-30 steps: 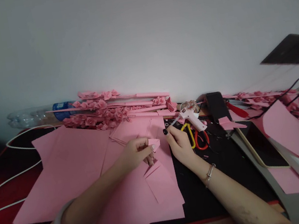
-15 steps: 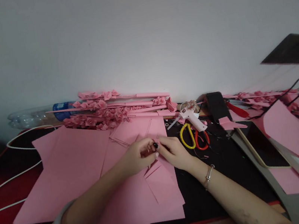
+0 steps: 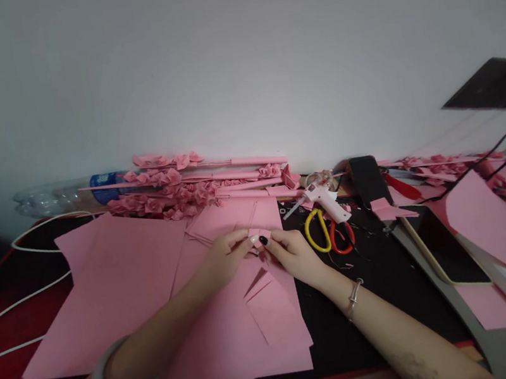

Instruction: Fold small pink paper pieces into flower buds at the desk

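Note:
Between my two hands is a small folded piece of pink paper. My left hand pinches its left side, thumb on top. On the other side my right hand grips it, the dark-nailed thumb pressed close to the left thumb. Fingers cover much of the piece, so its exact shape is hidden. Large pink sheets lie beneath my hands, and a small pink paper square rests on them just below. More small pink papers sit behind my left hand.
Pink paper flowers on stems lie along the wall beside a plastic bottle. To the right are a white glue gun, scissors with yellow and red handles, a black phone and a tablet. A white cable loops at left.
My left fingers have uncurled and moved onto the paper's left side, the thumb rising next to the right thumb. More of the folded piece shows now. The other things have stayed put.

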`<action>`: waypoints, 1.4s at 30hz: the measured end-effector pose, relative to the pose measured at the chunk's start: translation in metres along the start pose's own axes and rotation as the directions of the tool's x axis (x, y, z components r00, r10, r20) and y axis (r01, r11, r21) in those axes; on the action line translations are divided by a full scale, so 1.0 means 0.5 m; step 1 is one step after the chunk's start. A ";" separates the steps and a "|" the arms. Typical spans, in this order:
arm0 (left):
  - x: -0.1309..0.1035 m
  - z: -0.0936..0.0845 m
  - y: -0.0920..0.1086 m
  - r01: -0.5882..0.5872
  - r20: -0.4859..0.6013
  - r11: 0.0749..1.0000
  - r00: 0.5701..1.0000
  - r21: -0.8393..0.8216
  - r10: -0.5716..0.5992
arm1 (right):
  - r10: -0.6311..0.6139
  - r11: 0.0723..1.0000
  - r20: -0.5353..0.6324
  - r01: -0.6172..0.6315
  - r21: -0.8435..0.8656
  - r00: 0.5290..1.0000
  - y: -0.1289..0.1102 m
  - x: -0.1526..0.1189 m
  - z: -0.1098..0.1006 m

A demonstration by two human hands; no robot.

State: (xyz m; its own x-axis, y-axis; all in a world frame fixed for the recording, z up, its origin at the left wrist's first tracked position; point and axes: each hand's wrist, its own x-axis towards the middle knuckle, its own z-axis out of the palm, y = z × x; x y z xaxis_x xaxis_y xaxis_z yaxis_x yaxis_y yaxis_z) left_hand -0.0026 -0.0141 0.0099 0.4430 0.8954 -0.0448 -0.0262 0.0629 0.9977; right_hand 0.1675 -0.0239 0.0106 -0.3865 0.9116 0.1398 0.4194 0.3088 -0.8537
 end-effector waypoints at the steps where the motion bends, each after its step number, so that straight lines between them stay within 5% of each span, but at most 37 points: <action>1: 0.000 0.000 0.001 0.011 -0.029 1.000 1.000 -0.012 -0.011 | -0.002 1.000 -0.004 0.002 -0.023 1.000 0.000 0.000 0.000; 10: -0.001 0.005 0.014 0.101 -0.088 0.994 0.991 -0.051 -0.105 | -0.185 0.976 -0.277 0.144 -0.160 0.943 0.001 0.001 -0.007; 16: -0.003 0.005 0.007 0.141 -0.015 0.990 0.990 -0.006 -0.141 | -0.331 0.935 -0.171 0.298 -0.195 0.928 0.006 0.002 -0.007; 42: 0.003 -0.004 0.010 0.289 0.004 0.896 0.952 -0.338 -0.306 | -0.419 0.891 -0.184 0.364 -0.271 0.889 0.009 0.000 -0.007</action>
State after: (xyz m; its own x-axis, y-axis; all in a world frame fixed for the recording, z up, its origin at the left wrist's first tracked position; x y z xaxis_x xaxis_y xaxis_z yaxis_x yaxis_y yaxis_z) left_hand -0.0039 -0.0114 0.0146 0.4334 0.8314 -0.3478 -0.1980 0.4644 0.8632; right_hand 0.1722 -0.0217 0.0087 -0.3681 0.7309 0.5747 0.4557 0.6806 -0.5737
